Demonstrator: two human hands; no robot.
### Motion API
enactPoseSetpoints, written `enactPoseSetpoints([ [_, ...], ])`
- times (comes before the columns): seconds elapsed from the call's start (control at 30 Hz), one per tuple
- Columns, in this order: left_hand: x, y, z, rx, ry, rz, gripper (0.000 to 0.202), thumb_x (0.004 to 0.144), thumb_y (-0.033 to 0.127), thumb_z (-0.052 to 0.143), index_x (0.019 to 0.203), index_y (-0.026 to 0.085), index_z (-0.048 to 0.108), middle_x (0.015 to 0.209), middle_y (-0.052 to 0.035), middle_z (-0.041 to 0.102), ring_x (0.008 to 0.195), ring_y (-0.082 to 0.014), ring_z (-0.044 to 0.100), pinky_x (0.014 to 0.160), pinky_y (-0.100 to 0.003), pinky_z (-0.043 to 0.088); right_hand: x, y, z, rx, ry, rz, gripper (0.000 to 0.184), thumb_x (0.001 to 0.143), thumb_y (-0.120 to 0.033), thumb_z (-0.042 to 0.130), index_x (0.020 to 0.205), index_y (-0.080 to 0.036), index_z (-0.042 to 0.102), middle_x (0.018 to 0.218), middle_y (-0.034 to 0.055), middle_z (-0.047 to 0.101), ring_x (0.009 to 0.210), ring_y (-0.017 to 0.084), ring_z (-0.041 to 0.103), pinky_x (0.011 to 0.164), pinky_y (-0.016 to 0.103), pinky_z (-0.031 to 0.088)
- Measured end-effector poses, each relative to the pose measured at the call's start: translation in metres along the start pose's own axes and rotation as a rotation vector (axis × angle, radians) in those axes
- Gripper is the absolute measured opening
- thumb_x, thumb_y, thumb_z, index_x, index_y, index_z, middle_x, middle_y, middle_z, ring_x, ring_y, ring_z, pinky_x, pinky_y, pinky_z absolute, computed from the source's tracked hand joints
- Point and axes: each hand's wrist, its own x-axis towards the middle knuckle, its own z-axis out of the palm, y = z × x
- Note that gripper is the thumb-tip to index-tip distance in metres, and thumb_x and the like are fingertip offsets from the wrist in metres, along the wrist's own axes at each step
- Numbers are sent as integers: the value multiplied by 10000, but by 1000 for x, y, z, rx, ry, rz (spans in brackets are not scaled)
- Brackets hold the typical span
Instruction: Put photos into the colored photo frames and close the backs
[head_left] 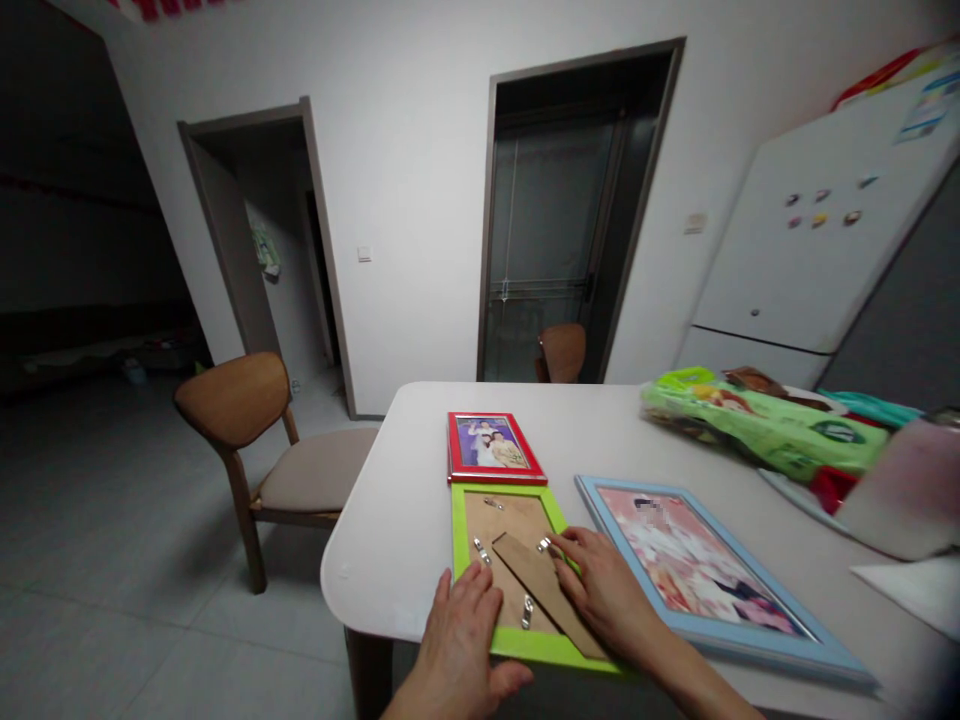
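A lime-green photo frame [551, 648] lies face down at the table's near edge. Its brown backing board [517, 515] shows several small metal clips and a fold-out stand [536, 585] lying against it. My left hand [465, 635] rests on the frame's lower left side, fingers stretched out. With its index fingertip, my right hand [607, 590] touches the metal clip [544, 545] on the right side; its other fingers lie loosely bent over the board and stand. Beyond the green frame, a red photo frame [497, 478] lies picture up. Right of my right hand is a larger light-blue photo frame [780, 655], also picture up.
The white table [390, 560] has rounded corners. On its right lie a green plastic package [780, 425] and a pinkish container [904, 490]. A wooden chair [232, 400] stands at the left, another chair [562, 352] behind the table. A white fridge [810, 250] stands back right.
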Motion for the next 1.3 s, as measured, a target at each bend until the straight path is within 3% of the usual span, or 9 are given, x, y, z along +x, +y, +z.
enactPoseSetpoints([
  [0.3,0,1,1,16,35,-24,552,611,417,625,1089,188,470,1249,-66,425,1157,-236,339,979,-399,213,7,-4,-1,-68,-31,-5,280,760,-200,350,799,-161,624,866,91,523,840,190,458,785,307,341],
  [0.53,0,2,2,44,44,-22,551,608,397,636,1083,170,472,1235,-73,440,1147,-229,352,976,-387,230,-2,-2,-3,-50,-18,-35,295,768,-238,351,873,-155,614,947,103,529,909,205,456,806,330,350],
  [0.63,0,1,4,54,58,-9,529,617,392,632,1073,177,474,1229,-69,447,1145,-226,356,974,-392,236,-11,-13,-6,-26,-9,-120,299,749,-236,389,966,-182,588,1037,108,507,960,222,439,818,365,350],
  [0.77,0,0,5,62,69,-1,505,610,370,643,1052,188,481,1223,-68,453,1140,-230,363,966,-404,255,-26,-37,-15,79,-115,-309,251,765,-213,391,888,-260,605,977,60,520,935,192,443,795,350,361],
  [1.03,0,1,3,46,83,-13,540,590,342,669,1064,170,476,1215,-77,461,1136,-233,373,964,-408,274,-32,-46,-26,67,-187,-400,240,751,-229,437,929,-287,587,1009,51,503,972,212,400,825,391,325],
  [1.3,-1,1,4,51,99,-14,576,567,323,686,1070,131,484,1189,-109,480,1106,-252,401,952,-403,306,-6,-47,-2,128,-133,-260,298,798,-243,347,1004,-212,560,978,71,538,890,179,448,777,317,340],
])
